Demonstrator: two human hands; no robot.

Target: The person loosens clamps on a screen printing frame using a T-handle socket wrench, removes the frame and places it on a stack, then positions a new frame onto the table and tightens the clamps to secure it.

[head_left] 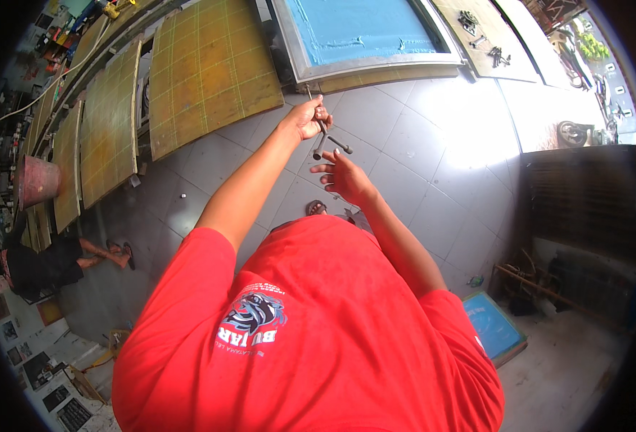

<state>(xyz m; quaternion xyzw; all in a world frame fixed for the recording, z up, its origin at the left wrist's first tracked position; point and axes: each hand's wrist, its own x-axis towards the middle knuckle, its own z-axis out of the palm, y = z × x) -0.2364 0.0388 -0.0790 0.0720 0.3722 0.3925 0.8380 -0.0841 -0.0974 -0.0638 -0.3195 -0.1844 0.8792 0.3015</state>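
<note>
My left hand [308, 119] is closed round a metal three-way socket wrench [325, 133], just below the near edge of a silver screen-printing frame [375, 70]. One wrench arm points up toward the frame's underside; whether it sits on a bolt there I cannot tell. The two other arms stick out toward me, ending in round sockets. Blue covers the mesh [361, 29] inside the frame. Close to those sockets, my right hand [344, 178] is open with its fingers apart, and it holds nothing.
Brown boards with yellow lines [210, 65] run along the left, beside a reddish bucket [38, 181]. Loose metal parts [500, 56] lie on a board at the upper right. A blue framed screen [492, 324] rests low right. Another person's legs [105, 253] show at the left.
</note>
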